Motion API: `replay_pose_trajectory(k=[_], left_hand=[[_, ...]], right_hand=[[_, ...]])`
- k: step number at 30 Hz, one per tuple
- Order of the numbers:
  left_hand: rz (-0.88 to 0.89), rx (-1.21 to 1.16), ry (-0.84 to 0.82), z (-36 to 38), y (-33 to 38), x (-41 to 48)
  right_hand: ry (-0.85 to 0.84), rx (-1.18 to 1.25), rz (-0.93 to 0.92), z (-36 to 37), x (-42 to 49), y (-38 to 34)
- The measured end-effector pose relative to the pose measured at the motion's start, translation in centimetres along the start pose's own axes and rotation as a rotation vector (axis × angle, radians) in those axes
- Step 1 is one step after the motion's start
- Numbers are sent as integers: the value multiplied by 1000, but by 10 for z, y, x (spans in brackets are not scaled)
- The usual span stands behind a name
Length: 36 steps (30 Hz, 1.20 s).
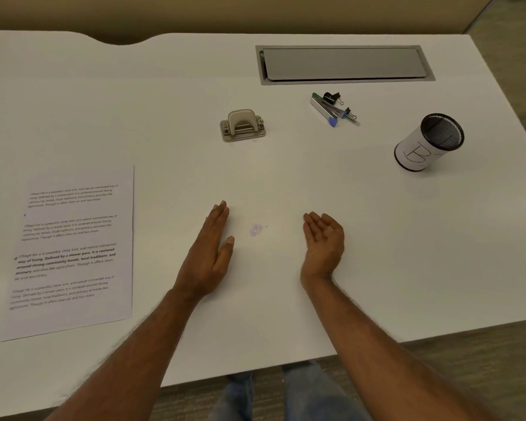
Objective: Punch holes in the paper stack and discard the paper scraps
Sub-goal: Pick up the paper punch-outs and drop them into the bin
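Observation:
A small pile of pale paper scraps [256, 230] lies on the white desk [377, 238] between my hands. My left hand [214, 250] stands on its edge just left of the scraps, fingers straight, holding nothing. My right hand [325, 238] rests to the right of them, palm turned inward and slightly cupped, also holding nothing. The printed paper stack [70, 250] lies flat at the left, with small holes near its left margin. The beige hole punch [243, 125] sits farther back in the middle.
A black mesh cup [428, 142] wrapped in white paper marked "B" stands at the right. Binder clips, a staple box and a pen [334, 109] lie behind. A grey cable hatch [343, 64] is set into the desk's back. The front edge runs close below my forearms.

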State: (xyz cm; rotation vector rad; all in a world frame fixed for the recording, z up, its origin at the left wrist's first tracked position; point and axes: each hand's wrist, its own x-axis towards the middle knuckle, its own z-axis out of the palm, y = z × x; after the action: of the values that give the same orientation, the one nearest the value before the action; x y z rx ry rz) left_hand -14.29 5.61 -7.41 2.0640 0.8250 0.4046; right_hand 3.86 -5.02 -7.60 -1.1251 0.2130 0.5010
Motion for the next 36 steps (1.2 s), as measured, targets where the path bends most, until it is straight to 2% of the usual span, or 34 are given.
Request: replay_pose_trajectory(k=[9,14,16,18,20,21,23,25,28,36], left_hand=[[-28,50,-8,3,-2,2],[-15,6,14,1,1,2],[-5,3,19,0,1,2],[-4,-2,24,0,0,2],[-2,-1,29,0,0,2],[-1,2,29,1,0,2],[-5,6,25,2,-1,3],[-12,14,21,2,-2,4],[-10,21,23,2,-3,4],[-17,11,28,2,-1,4]], right_hand=[[-281,-102,160,50,-26,34],[-188,-18,99,46,-1,10],[-202,-144,-7,35,10,-2],[-294,-525,-213,21,19,-6],[-488,-1006,-484,12,25,-3],[-616,-1170,-574,11,26,-1],[-851,-1354,-626,16,20,3],[-1034,-1455,-701,19,12,9],[-1177,-1535,-875,17,10,17],[-1198,-1538,-1134,5,7,21]])
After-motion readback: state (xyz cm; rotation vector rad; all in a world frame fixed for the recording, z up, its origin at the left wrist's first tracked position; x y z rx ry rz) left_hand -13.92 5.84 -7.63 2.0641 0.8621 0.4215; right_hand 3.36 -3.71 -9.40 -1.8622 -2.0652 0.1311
